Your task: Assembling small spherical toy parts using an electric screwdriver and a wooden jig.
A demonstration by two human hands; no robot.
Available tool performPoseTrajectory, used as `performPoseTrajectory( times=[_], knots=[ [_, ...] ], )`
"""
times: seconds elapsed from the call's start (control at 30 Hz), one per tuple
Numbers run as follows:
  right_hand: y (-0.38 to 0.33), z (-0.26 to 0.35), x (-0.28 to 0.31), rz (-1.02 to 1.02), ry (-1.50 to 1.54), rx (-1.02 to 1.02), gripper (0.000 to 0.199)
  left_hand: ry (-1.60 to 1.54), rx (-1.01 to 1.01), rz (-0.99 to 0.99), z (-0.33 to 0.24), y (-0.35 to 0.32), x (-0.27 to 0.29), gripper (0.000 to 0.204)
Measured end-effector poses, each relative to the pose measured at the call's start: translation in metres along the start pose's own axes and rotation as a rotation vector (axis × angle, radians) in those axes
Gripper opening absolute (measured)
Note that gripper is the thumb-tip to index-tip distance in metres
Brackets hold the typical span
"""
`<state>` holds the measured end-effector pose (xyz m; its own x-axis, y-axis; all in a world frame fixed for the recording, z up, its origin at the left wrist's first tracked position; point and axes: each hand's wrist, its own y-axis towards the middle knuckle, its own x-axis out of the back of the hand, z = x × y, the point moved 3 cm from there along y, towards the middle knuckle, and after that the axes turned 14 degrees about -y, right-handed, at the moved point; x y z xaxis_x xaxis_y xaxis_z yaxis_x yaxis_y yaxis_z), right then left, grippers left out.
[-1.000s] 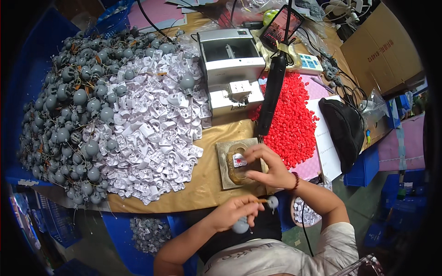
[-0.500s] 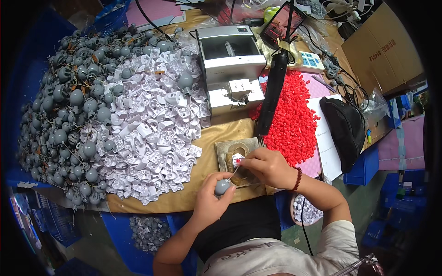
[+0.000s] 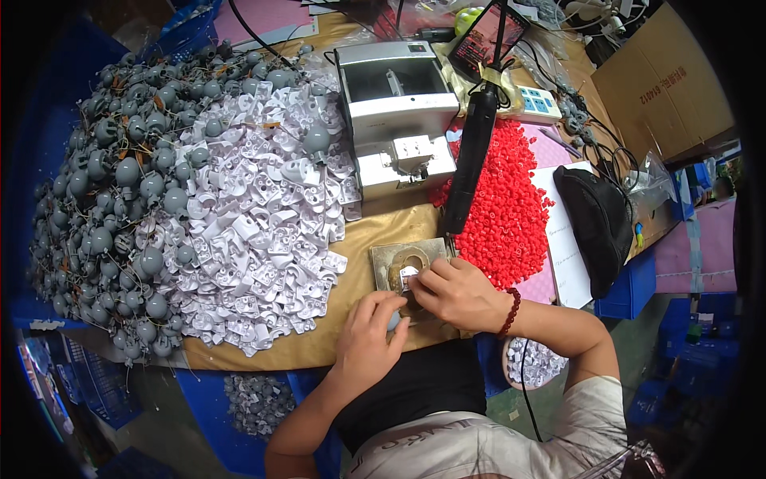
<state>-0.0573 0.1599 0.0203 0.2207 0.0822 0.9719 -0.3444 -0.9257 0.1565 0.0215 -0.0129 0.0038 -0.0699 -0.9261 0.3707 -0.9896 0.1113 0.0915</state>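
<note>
A square metal block (image 3: 384,257) with a rounded hollow lies at the table's front edge. In its hollow sits a small white plastic part (image 3: 408,273), partly covered by my fingers. My right hand (image 3: 464,297) bends over the block, fingers pinched at the white part; what they hold is hidden. My left hand (image 3: 369,339) is curled round a grey ball-shaped piece (image 3: 393,321) at the block's near left corner, and its fingers hide most of that ball.
White plastic parts (image 3: 263,215) are heaped to the left, beside grey balls with wires (image 3: 120,207). A silver machine (image 3: 403,120) stands behind the block. Right of it hangs a black tool (image 3: 472,160) over small red pieces (image 3: 507,207). A black pouch (image 3: 594,223) lies farther right.
My right fingers have pressed down closer over the white part, and the red bit at their tips is now hidden. My left hand has closed further over the grey ball, nearer the block.
</note>
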Motion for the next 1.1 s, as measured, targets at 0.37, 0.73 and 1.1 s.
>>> performPoseTrajectory(
  times=[0.37, 0.73, 1.1],
  knots=[
    [-0.012, -0.033, 0.000, 0.213, 0.719, -0.297, 0.032, 0.526, -0.204, 0.015, -0.001, 0.010, -0.024, 0.052],
    [-0.020, -0.040, -0.043, -0.001, 1.511, -0.812, 0.036, 0.562, -0.275, 0.018, 0.006, 0.009, -0.026, 0.044],
    [0.001, -0.044, -0.030, 0.103, 0.869, -0.575, 0.029, 0.478, -0.306, 0.004, 0.012, 0.012, -0.020, 0.037]
  ],
)
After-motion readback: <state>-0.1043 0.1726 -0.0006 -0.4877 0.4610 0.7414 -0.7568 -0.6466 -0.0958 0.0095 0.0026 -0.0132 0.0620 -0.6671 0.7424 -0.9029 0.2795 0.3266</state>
